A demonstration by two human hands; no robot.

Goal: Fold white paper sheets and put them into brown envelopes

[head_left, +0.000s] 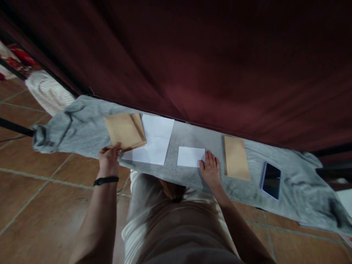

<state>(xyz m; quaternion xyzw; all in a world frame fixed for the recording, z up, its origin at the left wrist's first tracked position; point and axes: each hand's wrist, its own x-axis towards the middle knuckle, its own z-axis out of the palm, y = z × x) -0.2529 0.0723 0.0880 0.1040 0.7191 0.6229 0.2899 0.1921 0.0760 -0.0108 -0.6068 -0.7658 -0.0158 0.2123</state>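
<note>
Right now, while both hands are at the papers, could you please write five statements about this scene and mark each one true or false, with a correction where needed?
1. The left hand touches the left brown stack. True.
2. The left brown stack partly covers the large white sheet. True.
3. The right hand lies on the right brown stack. False: it is at the right edge of the small white sheet.
4. The phone lies between the two white sheets. False: it is right of the right brown stack.
5. The phone lies on the grey cloth. True.

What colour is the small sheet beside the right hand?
The small sheet is plain white, shown best in the head view.
</note>
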